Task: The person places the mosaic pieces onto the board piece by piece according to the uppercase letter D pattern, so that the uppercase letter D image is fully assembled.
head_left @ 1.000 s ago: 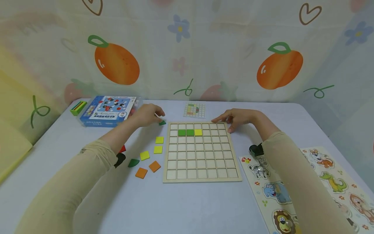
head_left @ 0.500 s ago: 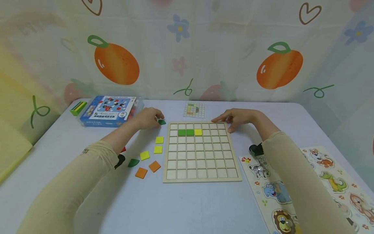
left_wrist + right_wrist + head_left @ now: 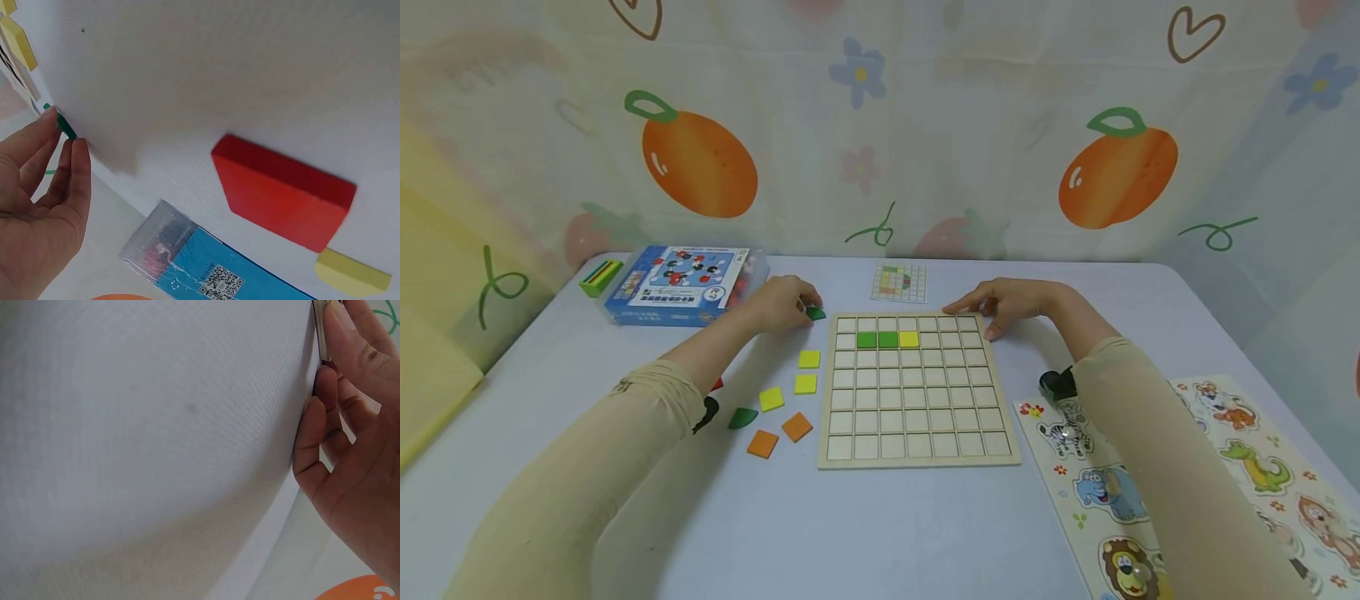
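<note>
Between thumb and fingers, my left hand point(image 3: 778, 304) pinches a small green curved-edge tile point(image 3: 816, 313) just off the board's far left corner. The left wrist view shows this tile point(image 3: 65, 127) tilted on edge at the fingertips. My right hand point(image 3: 1011, 302) grips the far right corner of a wooden grid board point(image 3: 917, 400), index finger at the far edge and thumb at the side. Two green squares point(image 3: 877, 340) and one yellow square point(image 3: 908, 339) sit in the board's second row. Left of it lie yellow squares point(image 3: 808, 359), orange squares point(image 3: 797, 427) and another green curved tile point(image 3: 742, 417).
Behind the board lies a pattern card point(image 3: 898, 282). A blue box point(image 3: 681, 283) and a small green bundle point(image 3: 601, 278) stand far left. An animal puzzle board point(image 3: 1262, 462) lies under the right forearm. A red tile point(image 3: 281, 194) lies by the left wrist.
My left hand has come down slightly and taken the green curved tile between its fingertips. The right hand and the board have stayed in place.
</note>
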Demonstrator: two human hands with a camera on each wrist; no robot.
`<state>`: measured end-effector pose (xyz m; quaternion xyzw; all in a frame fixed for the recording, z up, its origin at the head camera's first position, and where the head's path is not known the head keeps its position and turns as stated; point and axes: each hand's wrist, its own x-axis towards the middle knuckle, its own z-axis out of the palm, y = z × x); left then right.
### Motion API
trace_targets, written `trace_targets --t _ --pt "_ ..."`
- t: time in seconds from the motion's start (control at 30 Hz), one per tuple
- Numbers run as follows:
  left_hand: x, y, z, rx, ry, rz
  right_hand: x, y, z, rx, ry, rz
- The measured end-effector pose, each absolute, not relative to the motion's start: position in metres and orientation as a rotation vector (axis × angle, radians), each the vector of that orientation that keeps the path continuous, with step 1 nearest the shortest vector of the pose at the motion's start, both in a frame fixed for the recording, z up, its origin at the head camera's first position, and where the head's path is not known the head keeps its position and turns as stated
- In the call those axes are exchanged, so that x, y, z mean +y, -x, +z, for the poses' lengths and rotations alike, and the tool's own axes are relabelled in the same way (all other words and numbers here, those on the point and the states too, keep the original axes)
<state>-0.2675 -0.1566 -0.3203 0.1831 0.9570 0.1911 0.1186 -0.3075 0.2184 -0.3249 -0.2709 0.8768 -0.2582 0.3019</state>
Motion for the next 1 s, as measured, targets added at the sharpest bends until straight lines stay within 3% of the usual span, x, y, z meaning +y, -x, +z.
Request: trace_targets --t 1.0 --pt "-0.1605 0.271 -0.3223 2.711 -0.491 0.893 0.2187 0.3083 -0.3252 2.309 0.733 -0.697"
